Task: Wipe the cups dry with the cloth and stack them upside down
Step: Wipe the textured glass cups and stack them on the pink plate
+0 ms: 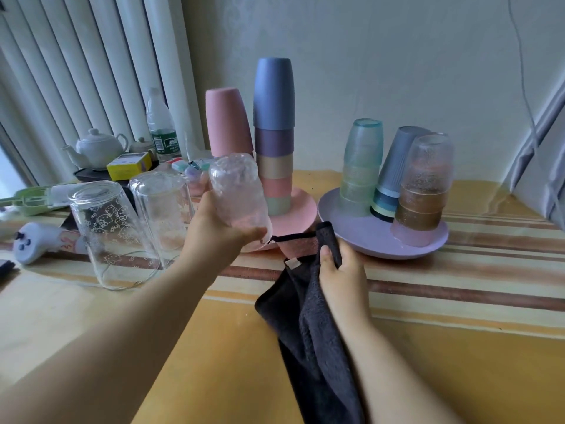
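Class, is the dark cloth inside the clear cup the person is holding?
No: the dark cloth hangs from the right hand, outside the clear cup.

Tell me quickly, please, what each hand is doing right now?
Left hand: fingers curled round a clear cup, held upside down above the table.
Right hand: fingers and thumb pinching the dark cloth, which hangs down.

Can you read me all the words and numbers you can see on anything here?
Water bottle: green label with white characters, too blurred to read.
Yellow box: print on its side, too small to read.
Glass on the left: only little cartoon cat faces, no words.
Cloth: small pale tag, nothing readable.
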